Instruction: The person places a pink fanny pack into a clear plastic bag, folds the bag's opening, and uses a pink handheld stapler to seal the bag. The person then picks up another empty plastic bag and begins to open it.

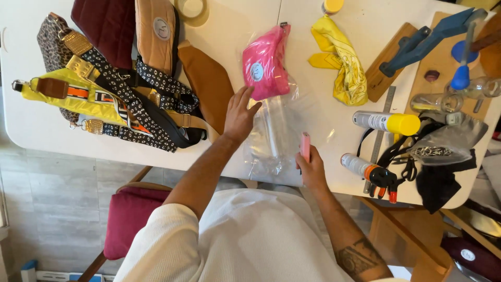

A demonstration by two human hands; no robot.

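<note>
White ribbed top, bare forearms, one tattoo

The person wears a white top of ribbed or waffle-textured cloth; its left sleeve (167,245) is pushed up past the elbow, leaving the forearm bare. The right forearm carries a dark tattoo (360,257) of banded, geometric lines near the elbow. Both hands are bare, with no rings or watch showing.

White table (42,130), pile of bags (120,78), pink pouch (266,62) in clear plastic (271,136), yellow cloth (342,57), spray cans (386,122)
</note>
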